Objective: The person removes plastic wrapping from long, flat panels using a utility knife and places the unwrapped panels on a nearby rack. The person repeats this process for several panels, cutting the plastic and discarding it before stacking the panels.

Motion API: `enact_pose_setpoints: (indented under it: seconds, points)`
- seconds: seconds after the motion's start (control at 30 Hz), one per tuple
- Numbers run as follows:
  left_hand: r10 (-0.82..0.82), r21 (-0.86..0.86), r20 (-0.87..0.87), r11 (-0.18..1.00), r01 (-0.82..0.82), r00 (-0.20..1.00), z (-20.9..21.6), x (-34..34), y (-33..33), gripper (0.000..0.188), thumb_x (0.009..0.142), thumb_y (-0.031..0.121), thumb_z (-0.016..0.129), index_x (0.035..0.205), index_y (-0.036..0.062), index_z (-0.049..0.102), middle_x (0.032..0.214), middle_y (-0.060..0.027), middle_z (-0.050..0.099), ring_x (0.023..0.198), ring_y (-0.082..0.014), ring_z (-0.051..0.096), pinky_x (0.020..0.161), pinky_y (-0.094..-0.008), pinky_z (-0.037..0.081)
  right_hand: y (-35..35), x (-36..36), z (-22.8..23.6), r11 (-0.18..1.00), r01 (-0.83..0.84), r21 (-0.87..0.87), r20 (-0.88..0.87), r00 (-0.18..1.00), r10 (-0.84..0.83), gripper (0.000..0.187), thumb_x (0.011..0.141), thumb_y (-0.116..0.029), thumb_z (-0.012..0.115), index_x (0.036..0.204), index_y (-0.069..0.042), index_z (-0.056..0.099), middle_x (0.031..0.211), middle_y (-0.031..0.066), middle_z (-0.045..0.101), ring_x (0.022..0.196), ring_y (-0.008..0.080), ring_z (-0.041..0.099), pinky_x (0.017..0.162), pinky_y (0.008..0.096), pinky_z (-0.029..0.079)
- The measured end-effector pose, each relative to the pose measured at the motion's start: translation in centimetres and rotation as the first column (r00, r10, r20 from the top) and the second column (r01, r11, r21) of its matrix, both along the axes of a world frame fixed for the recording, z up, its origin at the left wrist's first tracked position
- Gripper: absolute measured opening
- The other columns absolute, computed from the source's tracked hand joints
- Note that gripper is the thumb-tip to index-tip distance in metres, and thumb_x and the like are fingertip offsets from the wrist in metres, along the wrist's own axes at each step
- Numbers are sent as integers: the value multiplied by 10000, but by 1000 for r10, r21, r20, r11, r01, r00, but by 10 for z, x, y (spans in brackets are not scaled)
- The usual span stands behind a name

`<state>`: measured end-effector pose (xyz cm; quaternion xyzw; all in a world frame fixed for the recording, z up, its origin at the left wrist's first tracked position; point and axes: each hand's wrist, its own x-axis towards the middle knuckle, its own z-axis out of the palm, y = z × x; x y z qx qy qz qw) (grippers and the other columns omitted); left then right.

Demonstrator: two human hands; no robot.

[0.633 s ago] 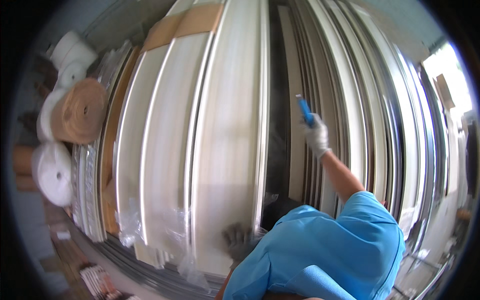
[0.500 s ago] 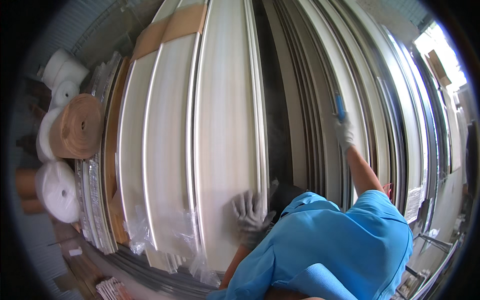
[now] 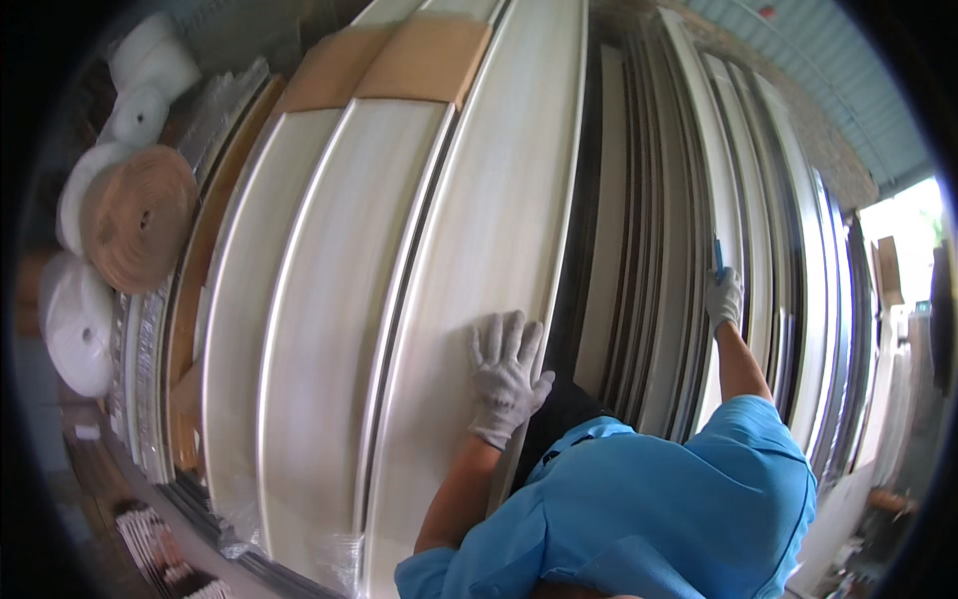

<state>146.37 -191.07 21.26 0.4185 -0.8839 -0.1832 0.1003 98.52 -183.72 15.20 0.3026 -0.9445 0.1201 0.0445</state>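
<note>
My left hand (image 3: 507, 384), in a grey-white work glove, lies flat with fingers spread on a long pale panel (image 3: 489, 210) that has raised edges. In my right hand (image 3: 725, 298), gloved the same way, is a slim blue tool (image 3: 718, 258); its exact kind is too small to make out. That hand is closed round it and reaches out over a row of long panels (image 3: 699, 170) standing on edge. Two more pale panels (image 3: 354, 240) lie side by side to the left, with brown cardboard (image 3: 424, 60) wrapped across their far part.
Rolls of white foam wrap (image 3: 75, 324) and a brown corrugated cardboard roll (image 3: 140, 220) stand at the left. A dark gap (image 3: 577, 270) runs between the pale panels and the standing row. Clear plastic film (image 3: 334, 559) clings to the near panel ends.
My view has shifted. My left hand has slid farther up the pale panel, fingers still spread. My right hand, still gripping the blue tool, now appears lower and farther right in view.
</note>
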Motion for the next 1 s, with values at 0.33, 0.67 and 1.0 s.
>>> enact_pose_setpoints:
  seconds: [0.33, 0.67, 1.0]
  points:
    - [48, 37, 114, 998, -53, 992, 1, -128, -151, 734, 872, 498, 619, 1525, 208, 449, 1624, -128, 312, 1512, -406, 202, 1213, -647, 63, -142, -138, -32, 998, -24, 64, 31, 999, 22, 393, 958, -390, 623, 1123, -36, 579, 1081, 243, 644, 1026, 446, 625, 855, 525, 496]
    - [32, -47, 149, 999, -25, 988, 0, -188, -211, 759, 855, 461, 662, 1528, 191, 439, 1616, -131, 328, 1505, -432, 204, 1216, -647, 30, -112, -121, -44, 983, -59, -172, -8, 998, 59, 335, 988, -308, 604, 1236, -88, 550, 1160, 189, 628, 1035, 424, 621, 840, 498, 505]
    - [11, -171, 173, 985, 19, 985, 1, -276, -332, 778, 836, 486, 661, 1522, 189, 445, 1591, -109, 381, 1486, -389, 280, 1211, -628, 103, -117, -119, -43, 979, -94, -182, -34, 995, 89, 292, 975, -208, 620, 1201, -33, 560, 1212, 196, 589, 1120, 413, 557, 945, 489, 468]
